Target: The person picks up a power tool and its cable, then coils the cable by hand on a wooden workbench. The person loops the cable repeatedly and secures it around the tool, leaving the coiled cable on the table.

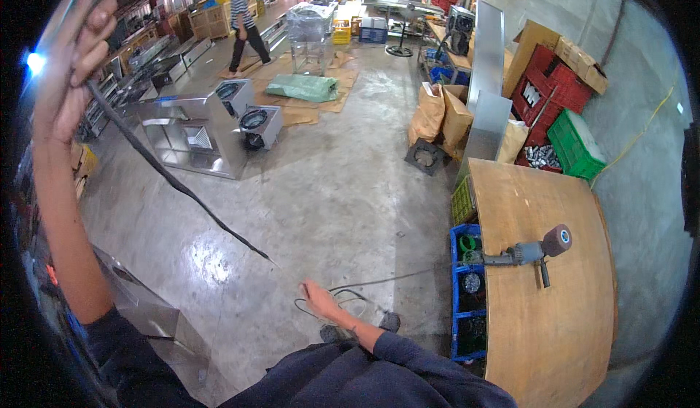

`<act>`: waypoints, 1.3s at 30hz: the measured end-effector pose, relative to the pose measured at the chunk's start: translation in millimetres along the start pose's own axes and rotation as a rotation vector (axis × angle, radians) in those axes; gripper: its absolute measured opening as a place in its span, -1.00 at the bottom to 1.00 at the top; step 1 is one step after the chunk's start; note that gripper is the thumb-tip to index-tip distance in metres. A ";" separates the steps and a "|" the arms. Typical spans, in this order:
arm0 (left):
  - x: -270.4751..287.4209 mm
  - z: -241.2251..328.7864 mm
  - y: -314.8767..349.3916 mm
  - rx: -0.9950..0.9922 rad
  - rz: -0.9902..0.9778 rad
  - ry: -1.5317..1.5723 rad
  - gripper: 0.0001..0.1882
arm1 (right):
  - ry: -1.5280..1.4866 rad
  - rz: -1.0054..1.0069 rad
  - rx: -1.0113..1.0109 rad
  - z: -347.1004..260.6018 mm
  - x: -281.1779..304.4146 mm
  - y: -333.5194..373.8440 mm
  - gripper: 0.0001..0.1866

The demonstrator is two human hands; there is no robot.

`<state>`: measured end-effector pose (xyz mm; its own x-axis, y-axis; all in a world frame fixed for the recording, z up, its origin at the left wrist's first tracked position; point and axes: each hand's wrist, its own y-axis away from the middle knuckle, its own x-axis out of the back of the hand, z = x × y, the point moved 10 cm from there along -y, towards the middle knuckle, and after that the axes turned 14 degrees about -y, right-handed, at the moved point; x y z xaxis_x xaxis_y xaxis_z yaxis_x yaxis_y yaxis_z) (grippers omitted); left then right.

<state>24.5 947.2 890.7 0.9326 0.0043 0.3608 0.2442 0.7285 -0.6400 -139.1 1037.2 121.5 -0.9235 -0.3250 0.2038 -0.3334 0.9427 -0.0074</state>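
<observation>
My left hand is raised high at the upper left, its fingers curled round a black cable. From there the cable slants down toward the middle and tapers to a thin end short of my right hand. That hand is low in front of me with its fingers closed; what it holds is too small to make out. Just beside it, a thin dark cord loops near my feet and runs right to a grey handheld power tool. The tool has a round abrasive drum and lies on a wooden board.
The wooden board is at my right, above blue bins of small parts. Metal housings stand on the floor at left, a steel piece nearer. Crates and cartons line the right wall. A person walks at the back left.
</observation>
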 end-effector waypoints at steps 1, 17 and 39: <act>27.7 -3.6 8.9 0.023 0.142 -0.002 -0.51 | 0.104 -0.008 -0.070 1.1 9.9 -10.2 -0.55; -182.1 -414.4 451.2 0.967 0.123 0.103 -0.56 | -0.125 0.043 0.166 -273.2 76.1 -89.9 -0.40; -165.1 -276.8 211.5 0.765 -0.056 0.138 -0.52 | -0.382 0.152 0.084 -205.3 195.3 -47.7 -0.41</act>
<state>-4.3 911.0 508.0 0.9611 -0.0951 0.2594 0.0874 0.9953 0.0411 -264.7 944.1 362.6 -0.9622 -0.2019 -0.1830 -0.1877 0.9779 -0.0924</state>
